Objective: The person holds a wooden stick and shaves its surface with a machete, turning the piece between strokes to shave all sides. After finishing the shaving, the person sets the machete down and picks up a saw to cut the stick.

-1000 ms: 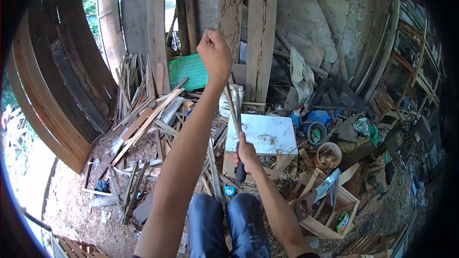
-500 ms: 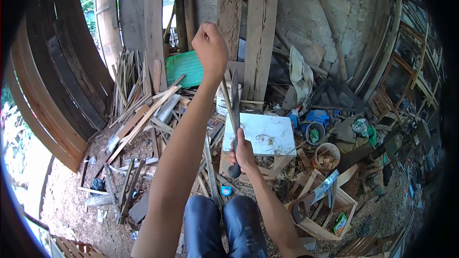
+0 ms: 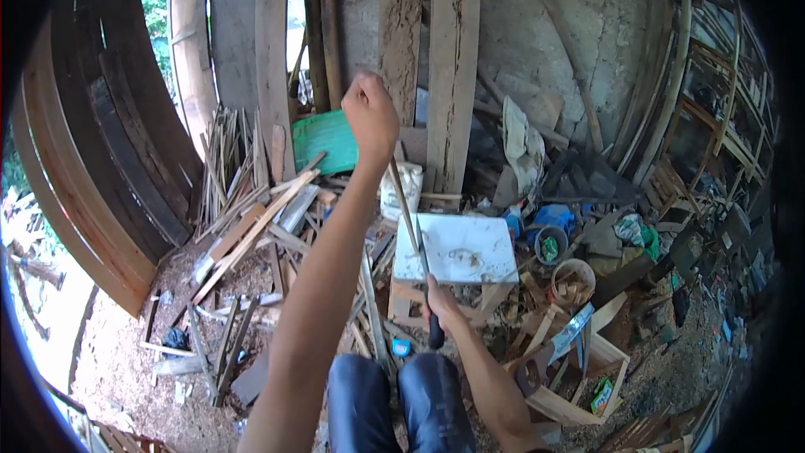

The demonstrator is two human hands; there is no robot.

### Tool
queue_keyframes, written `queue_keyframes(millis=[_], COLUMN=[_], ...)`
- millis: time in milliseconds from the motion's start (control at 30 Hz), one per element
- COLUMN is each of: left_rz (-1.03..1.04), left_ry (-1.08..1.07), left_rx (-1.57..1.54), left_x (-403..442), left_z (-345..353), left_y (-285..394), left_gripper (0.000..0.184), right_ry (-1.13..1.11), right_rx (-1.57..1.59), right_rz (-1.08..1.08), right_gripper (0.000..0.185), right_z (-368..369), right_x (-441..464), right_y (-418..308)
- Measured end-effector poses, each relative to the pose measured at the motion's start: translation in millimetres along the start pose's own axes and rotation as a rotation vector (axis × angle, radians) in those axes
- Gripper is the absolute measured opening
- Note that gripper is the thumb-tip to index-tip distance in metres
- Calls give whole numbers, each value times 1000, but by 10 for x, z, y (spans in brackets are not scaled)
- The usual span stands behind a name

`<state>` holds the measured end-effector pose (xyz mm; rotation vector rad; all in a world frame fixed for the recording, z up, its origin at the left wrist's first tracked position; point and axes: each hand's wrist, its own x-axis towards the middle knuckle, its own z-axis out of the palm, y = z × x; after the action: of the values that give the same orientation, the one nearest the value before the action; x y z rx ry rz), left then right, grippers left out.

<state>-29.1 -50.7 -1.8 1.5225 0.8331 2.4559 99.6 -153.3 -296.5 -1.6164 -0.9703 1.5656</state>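
Observation:
My left hand (image 3: 371,113) is raised in front of me, its fingers closed around the upper end of a thin wooden stick (image 3: 402,201). From that fist the stick slants down over the white-topped stool-like block (image 3: 478,239). Lower down, my right hand (image 3: 444,305) grips the black handle (image 3: 436,335) of a long knife (image 3: 423,256). Its blade points away from me, alongside the stick's lower end; whether the two touch I cannot tell.
A handsaw (image 3: 553,348) rests across a wooden box frame (image 3: 620,373) at right. Near it stands a bucket of wood scraps (image 3: 573,283). A blue tape measure (image 3: 401,347) lies before my knees. Loose wood strips (image 3: 260,226) pile up at left, below a green plastic sheet (image 3: 323,141).
My right hand has drawn the knife down and toward me along the stick. My left fist sits lower in view, still on the stick; the camera view has tilted slightly up.

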Motion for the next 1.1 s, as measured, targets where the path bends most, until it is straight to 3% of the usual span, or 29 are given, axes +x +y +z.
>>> queue_keyframes(millis=[100,200,300,433,567,633,767,800,900,967,1033,1100], left_rz=[-42,-28,-68,-52,-102,-104,-101,-91,-153,-195,-63,-174], left_ry=[-5,-20,-25,6,-32,-34,-33,-42,-2,-16,-20,-93], left_rx=[15,-5,6,-20,-40,-57,-42,-71,-137,-159,-88,-200], left_x=[22,54,45,36,30,90,123,112,135,98,139,157], left_z=[81,125,76,11,52,78,-28,-55,-94,-159,-181,-223], left_y=[-67,-58,-77,75,18,-27,-33,-19,-41,-53,-102,-47], left_gripper=[30,30,31,35,36,34,36,34,29,33,38,40], right_ry=[5,-137,-94,-107,-17,10,-36,-9,-2,14,34,-52], right_rx=[81,179,176,279,168,0,73,-86,112,57,13,95], right_rz=[-47,-237,-345,91,54,-123,42,-51,59,40,-2,70], right_gripper=[61,61,62,59,59,59,58,58,56,55,54,54], right_z=[-43,30,215,73,13,18,-89,-105,-48,-58,-76,-137], right_x=[-160,-511,-440,312,-32,-153,192,299,110,182,165,118], right_y=[-129,-675,-689,99,53,-55,273,384,289,462,397,238])
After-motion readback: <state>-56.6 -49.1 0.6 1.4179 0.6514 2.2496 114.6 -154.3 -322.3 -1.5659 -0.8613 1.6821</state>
